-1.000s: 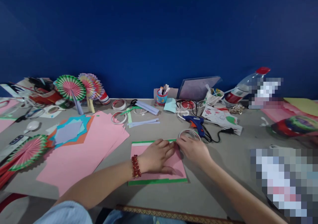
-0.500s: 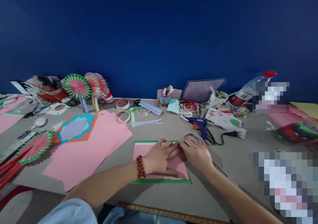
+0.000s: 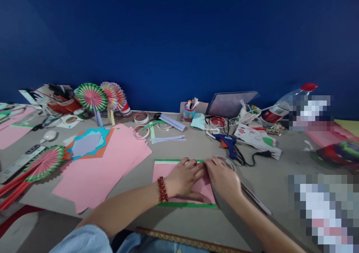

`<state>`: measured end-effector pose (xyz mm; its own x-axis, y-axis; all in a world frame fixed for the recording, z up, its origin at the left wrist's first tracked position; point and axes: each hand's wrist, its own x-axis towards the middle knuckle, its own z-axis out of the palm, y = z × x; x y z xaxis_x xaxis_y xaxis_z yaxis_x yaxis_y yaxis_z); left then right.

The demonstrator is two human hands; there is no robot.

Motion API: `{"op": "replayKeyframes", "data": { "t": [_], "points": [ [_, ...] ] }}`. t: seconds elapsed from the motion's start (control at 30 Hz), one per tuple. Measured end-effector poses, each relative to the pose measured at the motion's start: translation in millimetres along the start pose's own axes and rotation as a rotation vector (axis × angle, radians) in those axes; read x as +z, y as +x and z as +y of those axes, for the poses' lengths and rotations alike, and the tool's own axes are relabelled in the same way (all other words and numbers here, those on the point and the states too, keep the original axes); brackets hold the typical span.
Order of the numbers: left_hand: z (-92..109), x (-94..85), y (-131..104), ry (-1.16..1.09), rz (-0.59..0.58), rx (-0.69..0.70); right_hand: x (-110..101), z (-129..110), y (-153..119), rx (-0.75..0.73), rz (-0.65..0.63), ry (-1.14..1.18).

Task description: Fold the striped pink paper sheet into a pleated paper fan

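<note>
- Observed blue wall [image 3: 179, 40] beyond the pink card [image 3: 164, 168].
- Inspected grey table [image 3: 179, 148], directly under the card.
- Logged overlapping loose pink sheets [image 3: 92, 178] left of the card.
- Located the card lying flat, with green bands along far and near edges, partly covered by both hands.
- Recorded plastic bottle [image 3: 276, 113], tilted, red-capped, beyond the card and to its right.
- Found left hand [image 3: 186, 178] laid palm-down across the card; noted fingers slightly spread and bent, thumb held well apart toward the near edge.
- Found right hand [image 3: 223, 174] at the card's far right corner; noted fingers bent and close together, fingertips beside those of the left. Cannot tell of any pinch.
- Identified blue glue gun [image 3: 228, 144] beyond the card, to its right.
- Registered tape roll [image 3: 232, 163] just off the card's far right corner, partly hidden by the right hand.
- Sighted pen-filled blue cup [image 3: 189, 113] beyond the card.
- Confirmed red beaded bracelet [image 3: 162, 189] on the left wrist, over the card's left part.
</note>
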<state>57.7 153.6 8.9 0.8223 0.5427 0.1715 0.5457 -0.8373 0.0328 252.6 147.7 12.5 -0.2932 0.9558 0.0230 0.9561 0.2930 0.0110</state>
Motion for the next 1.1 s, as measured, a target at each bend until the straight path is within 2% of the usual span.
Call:
{"op": "replayKeyframes", "data": {
  "t": [0.13, 0.47, 0.67, 0.8, 1.1],
  "points": [
    [0.2, 0.0, -1.1, 0.014, -0.006, 0.004, 6.4, 2.2, -2.6, 0.033, 0.022, -0.001],
    [3.1, 3.1, -3.2, -0.002, -0.026, -0.027, 11.0, 4.0, -11.8, 0.011, 0.146, 0.008],
    [4.9, 7.0, -10.6, -0.055, -0.009, -0.026, 4.2, 30.1, -41.8, 0.013, 0.427, 0.119],
    [5.7, 4.6, -18.9, -0.095, -0.002, 0.0, -3.9, 37.7, -54.9, -0.011, 0.513, 0.166],
    [4.1, 6.3, -15.5, -0.21, -0.018, -0.075, -20.4, 48.4, -37.8, -0.089, 0.614, 0.194]
  ]
}}
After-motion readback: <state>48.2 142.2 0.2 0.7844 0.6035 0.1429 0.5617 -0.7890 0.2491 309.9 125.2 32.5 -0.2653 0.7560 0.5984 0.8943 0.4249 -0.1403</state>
